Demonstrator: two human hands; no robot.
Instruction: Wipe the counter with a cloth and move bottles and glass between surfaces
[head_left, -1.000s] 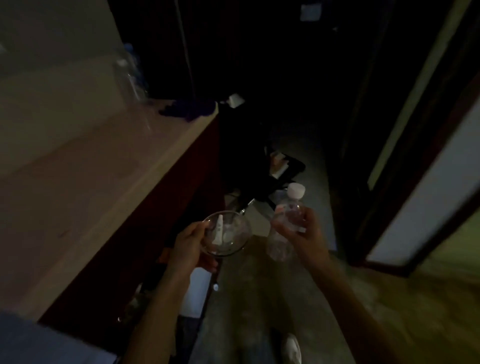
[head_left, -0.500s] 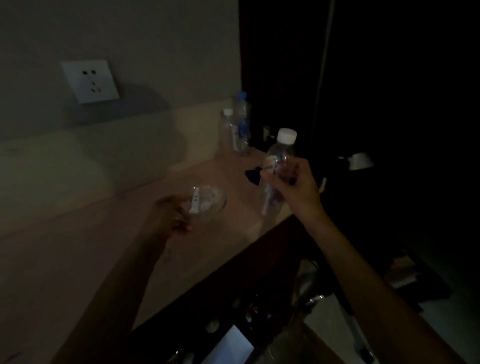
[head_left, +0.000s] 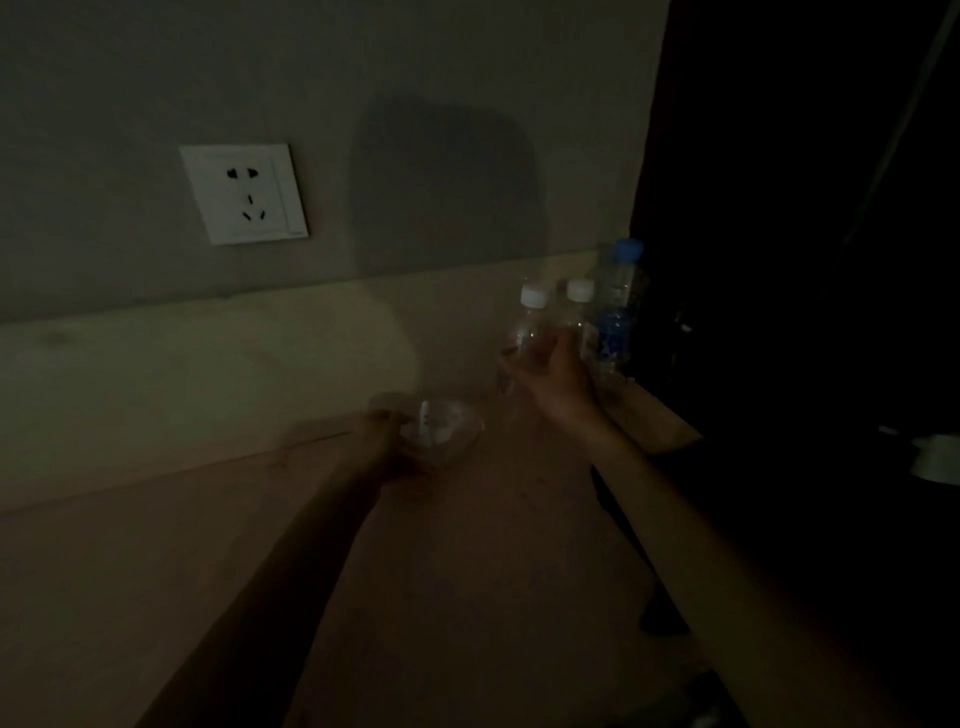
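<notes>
the right hand (head_left: 553, 379) gripped a clear white-capped bottle (head_left: 530, 332) over the far end of the wooden counter (head_left: 156, 571), just beside two standing bottles (head_left: 613, 312). the left hand (head_left: 387, 449) held a clear glass (head_left: 447, 426) low over the counter. the step looked like setting both down; it called for lowering the bottle upright, clear of its neighbours. dimness hid whether either touched the surface.

White wall socket (head_left: 243, 194) on grey wall (head_left: 415, 104); pale object (head_left: 937, 457) far right.
</notes>
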